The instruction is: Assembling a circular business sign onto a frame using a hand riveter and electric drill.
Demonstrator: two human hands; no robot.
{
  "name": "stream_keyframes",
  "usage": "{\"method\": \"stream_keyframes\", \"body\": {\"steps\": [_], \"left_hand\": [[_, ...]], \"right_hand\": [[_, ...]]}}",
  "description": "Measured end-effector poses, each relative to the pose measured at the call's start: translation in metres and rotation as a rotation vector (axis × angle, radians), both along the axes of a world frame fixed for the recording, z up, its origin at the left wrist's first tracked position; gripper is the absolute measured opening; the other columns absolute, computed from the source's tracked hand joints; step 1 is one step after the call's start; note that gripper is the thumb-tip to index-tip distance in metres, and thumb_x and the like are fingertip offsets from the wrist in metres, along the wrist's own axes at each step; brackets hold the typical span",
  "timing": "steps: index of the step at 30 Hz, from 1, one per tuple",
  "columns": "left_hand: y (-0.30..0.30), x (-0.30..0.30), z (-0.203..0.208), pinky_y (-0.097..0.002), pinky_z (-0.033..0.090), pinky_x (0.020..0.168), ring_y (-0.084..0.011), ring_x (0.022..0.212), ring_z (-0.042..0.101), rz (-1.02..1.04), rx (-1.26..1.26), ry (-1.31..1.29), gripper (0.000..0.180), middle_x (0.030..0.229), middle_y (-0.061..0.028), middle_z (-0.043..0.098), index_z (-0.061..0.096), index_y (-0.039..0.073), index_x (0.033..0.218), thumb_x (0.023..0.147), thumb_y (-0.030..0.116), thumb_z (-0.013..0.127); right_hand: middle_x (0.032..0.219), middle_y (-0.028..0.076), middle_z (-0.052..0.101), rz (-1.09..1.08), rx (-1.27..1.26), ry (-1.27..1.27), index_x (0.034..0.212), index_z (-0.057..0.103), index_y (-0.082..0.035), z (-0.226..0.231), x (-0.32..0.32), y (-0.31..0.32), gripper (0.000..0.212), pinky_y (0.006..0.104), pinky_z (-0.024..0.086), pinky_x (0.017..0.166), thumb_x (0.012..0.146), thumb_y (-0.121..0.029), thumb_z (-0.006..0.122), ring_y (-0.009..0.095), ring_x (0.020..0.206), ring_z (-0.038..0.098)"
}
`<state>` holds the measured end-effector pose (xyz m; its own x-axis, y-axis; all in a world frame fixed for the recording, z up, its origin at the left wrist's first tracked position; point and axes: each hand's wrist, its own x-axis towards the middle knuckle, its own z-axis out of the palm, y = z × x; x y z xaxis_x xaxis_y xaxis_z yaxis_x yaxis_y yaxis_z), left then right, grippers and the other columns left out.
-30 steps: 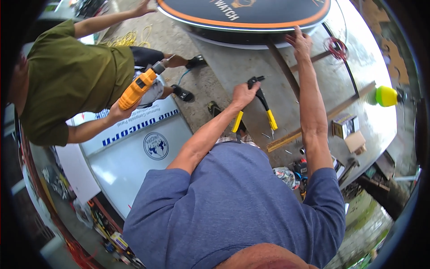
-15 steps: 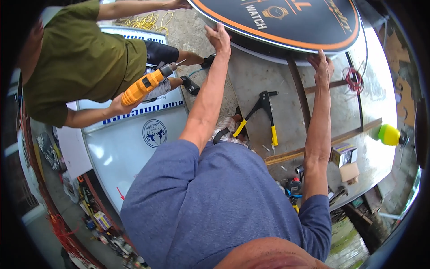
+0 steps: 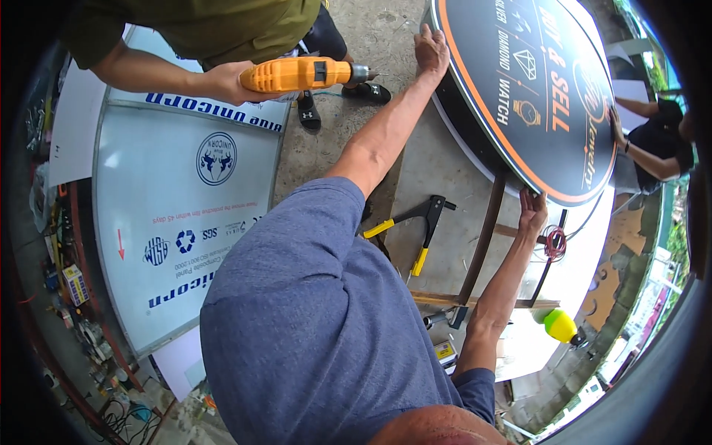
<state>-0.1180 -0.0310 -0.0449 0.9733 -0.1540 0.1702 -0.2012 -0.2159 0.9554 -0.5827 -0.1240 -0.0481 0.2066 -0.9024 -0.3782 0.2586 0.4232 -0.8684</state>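
Observation:
A large round sign [image 3: 512, 96], black-faced with an orange ring and pale lettering, lies face up above the metal table [image 3: 415, 174]. My left hand [image 3: 432, 52] grips its rim on the left side, fingers over the edge. At the near rim, my right hand [image 3: 532, 213] holds the edge with bent fingers. Both arms are stretched out. On the table between my forearms lies a hand riveter [image 3: 426, 215] with yellow-ended handles, touched by neither hand. The sign covers the far part of the table and hides its own underside.
At left, a co-worker in an olive shirt holds an orange power drill [image 3: 300, 74], its bit toward the sign. Another person's hand [image 3: 617, 126] touches the sign's right rim. Metal frame bars [image 3: 486, 237], red wire [image 3: 554, 243] and a yellow-green bottle [image 3: 560, 326] are nearby. Printed panels [image 3: 178, 200] lie left.
The view has turned to the right, and more of the sign's face shows. A second person now appears at its right rim. Both my hands still hold the sign; the co-worker's drill now points right.

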Motion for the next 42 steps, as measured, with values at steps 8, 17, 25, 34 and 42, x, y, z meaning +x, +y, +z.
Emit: {"method": "stream_keyframes", "body": {"steps": [8,17,25,34,42], "left_hand": [[-0.006,-0.006,-0.003,-0.0447,0.053,0.086,-0.0397,0.097,0.062,0.048,-0.09,0.14,0.054,0.112,-0.027,0.056,0.049,-0.01,0.136,0.098,0.028,0.052],[0.005,-0.03,0.0,-0.046,0.052,0.073,-0.0392,0.083,0.065,0.089,-0.299,0.037,0.029,0.086,-0.0216,0.065,0.066,-0.004,0.099,0.094,0.024,0.066],[0.014,-0.066,0.001,-0.0371,0.055,0.069,-0.0236,0.073,0.07,0.138,-0.413,0.236,0.032,0.081,-0.011,0.073,0.07,-0.002,0.095,0.088,0.028,0.077],[0.017,-0.076,-0.01,-0.0339,0.052,0.047,-0.0208,0.057,0.064,0.027,-0.602,0.468,0.039,0.079,-0.0128,0.068,0.061,-0.006,0.098,0.084,0.025,0.081],[0.041,-0.135,0.016,-0.0309,0.058,0.041,-0.0154,0.053,0.063,-0.16,-0.652,0.589,0.027,0.074,-0.0091,0.061,0.054,-0.003,0.092,0.095,0.018,0.07]], "right_hand": [[0.117,0.026,0.055,-0.097,0.104,-0.024,0.121,0.051,0.01,0.002,-0.006,-0.007,0.038,0.058,0.055,0.102,0.099,-0.019,0.062,0.047,0.114,0.06],[0.119,0.024,0.05,-0.078,0.125,-0.026,0.123,0.048,0.012,0.015,0.005,0.006,0.036,0.0582,0.051,0.107,0.104,-0.018,0.055,0.047,0.126,0.052],[0.123,0.028,0.051,-0.092,0.102,-0.084,0.125,0.048,0.01,0.009,0.009,0.008,0.037,0.0605,0.051,0.105,0.103,-0.019,0.057,0.048,0.123,0.054],[0.12,0.03,0.058,-0.101,0.055,-0.022,0.124,0.051,0.01,0.006,0.014,0.01,0.039,0.0592,0.059,0.094,0.103,-0.022,0.057,0.049,0.111,0.062],[0.118,0.033,0.061,-0.114,0.03,-0.031,0.126,0.047,0.01,0.004,0.016,0.013,0.042,0.0608,0.061,0.088,0.102,-0.022,0.059,0.05,0.103,0.066]]}}
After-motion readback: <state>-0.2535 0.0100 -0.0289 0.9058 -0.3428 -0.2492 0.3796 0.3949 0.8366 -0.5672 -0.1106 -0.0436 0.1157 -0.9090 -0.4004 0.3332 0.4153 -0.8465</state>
